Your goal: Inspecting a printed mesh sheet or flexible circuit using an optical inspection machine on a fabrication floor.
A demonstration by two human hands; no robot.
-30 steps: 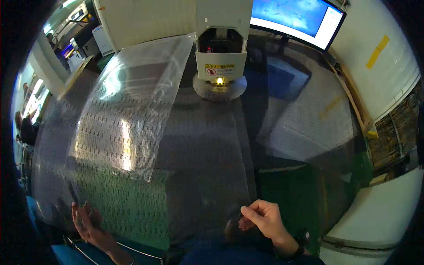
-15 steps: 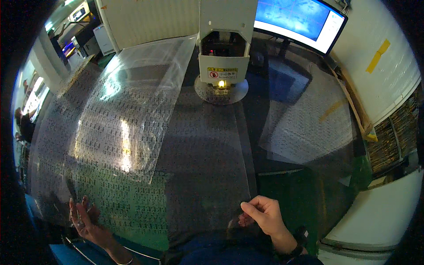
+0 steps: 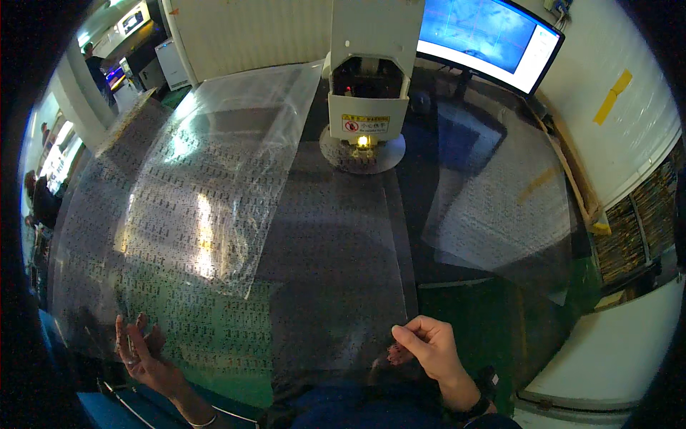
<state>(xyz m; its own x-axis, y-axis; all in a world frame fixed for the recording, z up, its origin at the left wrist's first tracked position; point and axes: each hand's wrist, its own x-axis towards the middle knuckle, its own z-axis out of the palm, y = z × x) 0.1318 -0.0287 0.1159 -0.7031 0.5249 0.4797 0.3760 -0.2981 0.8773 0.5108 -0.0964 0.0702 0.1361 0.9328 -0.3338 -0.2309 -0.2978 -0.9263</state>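
Observation:
A large see-through film sheet (image 3: 336,300) printed with rows of small dark marks spreads across the table and hangs toward me. My right hand (image 3: 432,350) pinches its near right edge between thumb and fingers. At the near left, my left hand (image 3: 150,361) has its fingers apart and bent upward against the film; whether they touch it I cannot tell. The film's far part passes under a pale machine head (image 3: 370,107) with a lit yellow lamp (image 3: 364,141) above a round metal plate (image 3: 382,159). A clear, shiny plastic sheet (image 3: 214,179) lies over the film's left part.
Behind the machine at right stands a monitor (image 3: 486,36) with a bluish picture. More see-through sheets (image 3: 500,207) lie on the table's right side. A white wall panel (image 3: 622,79) with yellow tape borders the right. Other people (image 3: 100,75) are far off at left.
The whole view has shifted slightly, so the machine and monitor sit a little farther right. Both hands keep nearly the same pose; the right still pinches the film's edge.

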